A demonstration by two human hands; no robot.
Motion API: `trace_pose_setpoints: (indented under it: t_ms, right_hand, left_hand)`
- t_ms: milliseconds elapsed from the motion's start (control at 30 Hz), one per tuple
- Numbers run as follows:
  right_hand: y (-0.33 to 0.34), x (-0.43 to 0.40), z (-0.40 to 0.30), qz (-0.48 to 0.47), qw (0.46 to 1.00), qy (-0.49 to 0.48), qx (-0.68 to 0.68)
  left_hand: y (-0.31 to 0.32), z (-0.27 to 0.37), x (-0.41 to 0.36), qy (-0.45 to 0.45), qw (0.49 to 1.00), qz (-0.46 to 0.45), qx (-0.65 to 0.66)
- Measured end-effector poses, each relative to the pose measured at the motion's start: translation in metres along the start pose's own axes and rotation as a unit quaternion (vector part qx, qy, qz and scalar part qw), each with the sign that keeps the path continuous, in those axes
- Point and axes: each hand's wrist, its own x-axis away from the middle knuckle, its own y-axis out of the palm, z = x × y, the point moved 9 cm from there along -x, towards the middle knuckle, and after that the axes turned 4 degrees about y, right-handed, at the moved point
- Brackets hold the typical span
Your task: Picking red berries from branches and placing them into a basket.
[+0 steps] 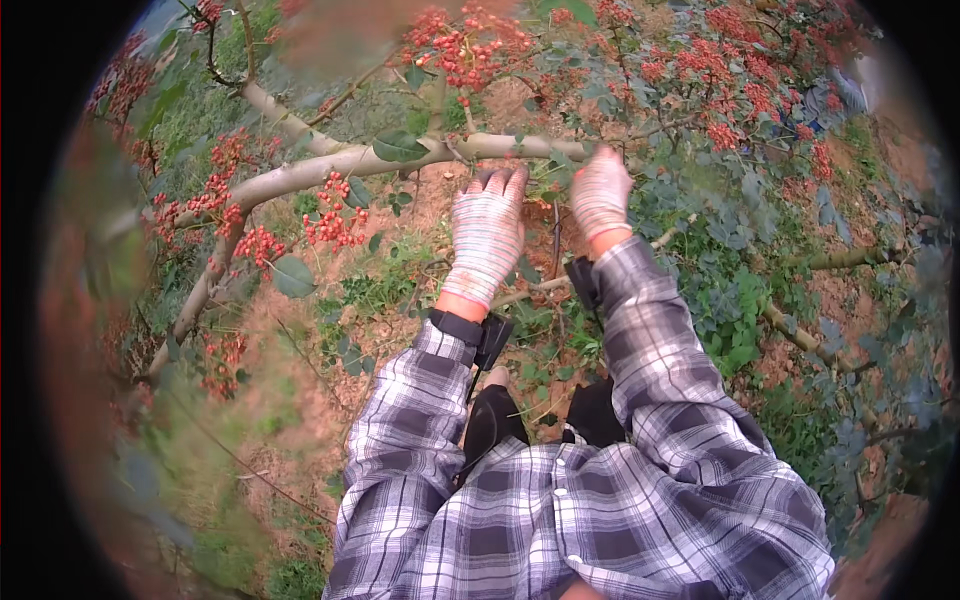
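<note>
My left hand [487,225], in a striped knit glove with darkened fingertips, reaches just below a thick, pale tree branch [322,166]. Its fingers are bent over and their tips are partly hidden, so any hold is unclear. To its right, my right hand [601,189] wears a similar glove and is raised at the branch, its fingers curled and slightly blurred; what lies in them cannot be made out. A few small red berries and leaves show between the hands. Clusters of red berries [336,219] hang left of my left hand, and a larger cluster [472,52] stands above the branch.
More berry clusters [705,67] fill the upper right among leafy twigs. A lower branch [802,341] crosses at the right. Blurred foliage is close at the left. Below lie reddish soil [300,360] and weeds. Part of what may be another person shows at the upper right edge.
</note>
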Motion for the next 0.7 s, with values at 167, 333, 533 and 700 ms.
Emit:
trace_pose_setpoints:
  t_ms: [167,333,533,700]
  right_hand:
    - [-0.012,0.003,0.063,-0.07,0.951,0.094,-0.286]
    - [0.028,0.073,0.032,-0.189,0.948,-0.002,-0.257]
    - [0.025,0.07,0.014,-0.224,0.971,-0.037,-0.076]
    - [0.016,0.068,0.024,-0.312,0.85,0.124,-0.405]
  left_hand:
    - [-0.004,-0.005,0.004,-0.014,0.998,0.057,0.033]
    - [-0.014,-0.014,0.005,0.029,0.979,0.151,0.134]
    - [-0.021,-0.013,0.008,0.045,0.981,0.137,0.131]
    - [-0.022,-0.016,0.011,0.051,0.979,0.143,0.135]
